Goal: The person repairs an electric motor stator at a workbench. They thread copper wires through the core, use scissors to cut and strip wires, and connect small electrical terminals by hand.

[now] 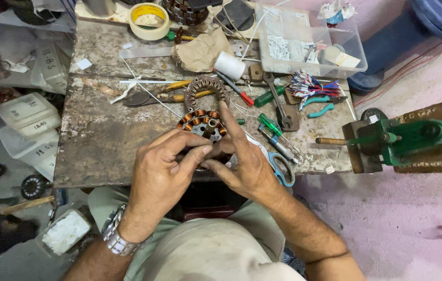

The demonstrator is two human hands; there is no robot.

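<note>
Item: wound stator (pixel 201 124), round, copper coils about a laminated iron core with a central bore. It sits at the near middle of the tabletop (pixel 101 140), held up between both hands.

Left hand (pixel 161 169): closed on the stator's near rim, thumb and fingers pinching. Right hand (pixel 244 164): gripping the right side, forefinger stretched up across the coils.

Handling, as judged: heavy for its size and stiff in the core; the fine enamelled wire looks easily nicked. Best taken by the iron rim or bore, not by the coils.

Adjacent: a second, bare stator ring (pixel 206 88) just behind; green-handled screwdriver (pixel 269 124) and blue-handled scissors (pixel 282 169) to the right; white thread spool (pixel 230 65); roll of tape (pixel 149 20); clear plastic box (pixel 309 47); green bench tool (pixel 408 138) at the far right.
</note>
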